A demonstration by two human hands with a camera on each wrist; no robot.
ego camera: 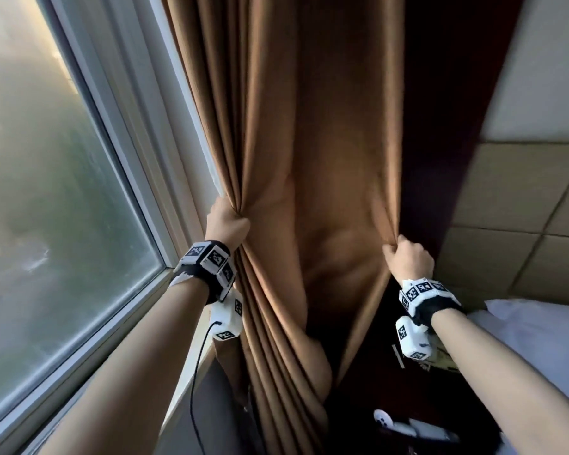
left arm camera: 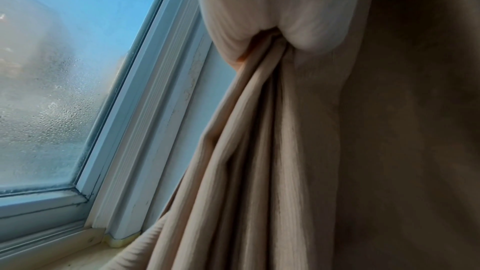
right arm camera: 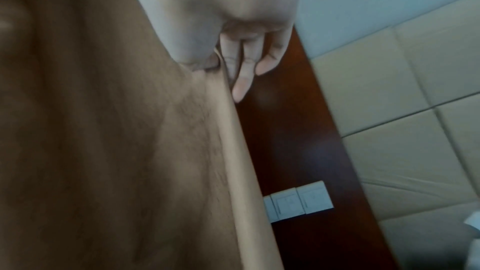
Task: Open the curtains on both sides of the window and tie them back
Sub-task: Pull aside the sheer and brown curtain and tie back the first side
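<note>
A brown curtain [ego camera: 309, 142] hangs to the right of the window [ego camera: 46, 192], drawn off the glass. My left hand [ego camera: 227, 221] grips a bunch of folds at the curtain's window-side edge; the left wrist view shows the gathered curtain folds [left arm camera: 262, 52] squeezed in the left hand [left arm camera: 285, 7]. My right hand [ego camera: 406, 256] grips the curtain's right edge, with the cloth stretched between both hands. In the right wrist view the right hand [right arm camera: 221, 28] pinches the curtain's hem [right arm camera: 233, 130] between thumb and fingers [right arm camera: 240, 87]. No tie-back is visible.
A dark wooden panel [ego camera: 440, 110] runs behind the curtain's right edge, with white wall switches [right arm camera: 298, 200] on it. A padded beige headboard [ego camera: 523, 208] and a white bed [ego camera: 539, 339] lie to the right. The windowsill [left arm camera: 64, 254] runs below the misted glass. A white device [ego camera: 408, 425] lies low.
</note>
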